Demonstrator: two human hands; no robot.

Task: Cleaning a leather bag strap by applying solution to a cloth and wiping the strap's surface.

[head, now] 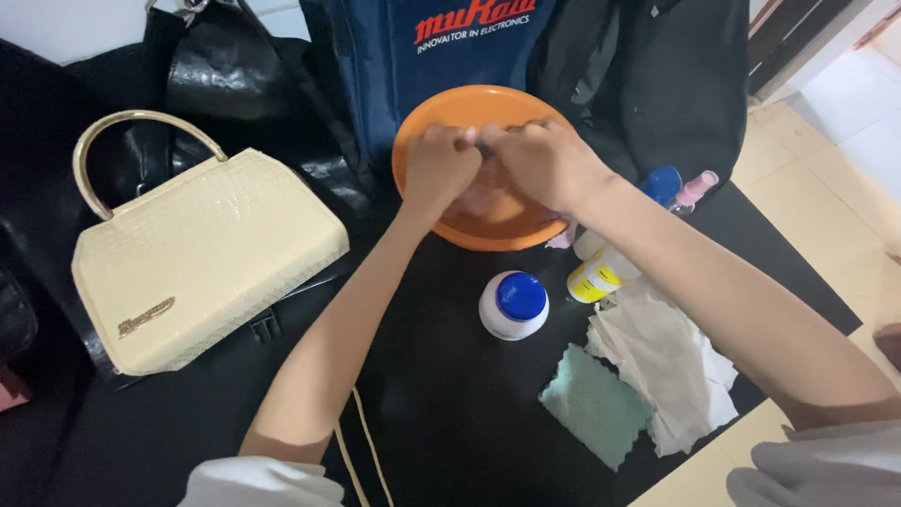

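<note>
Black tabletop (450, 413) beside pale floor tiles (845, 160) carries, nearest, a green woven cloth (593, 404) and crumpled white paper (671, 361), then a white bottle with a blue cap (514, 303) and a cream textured handbag (202, 258). Farther back, the left hand (439, 169) and right hand (544, 161) meet, fingers curled closed, inside a round orange bowl (441, 113) — whether they grip anything cannot be told.

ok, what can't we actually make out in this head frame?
- Contents of the orange bowl: covered by the left hand and right hand; whatever pale thing they grip is hidden.
- Yellow-labelled bottle: top hidden under the right forearm.
- Pink-capped bottle: body hidden behind that forearm.
- Dark blue bag: cut off by the top edge.
- Cream handbag: emblem too small to tell.
</note>
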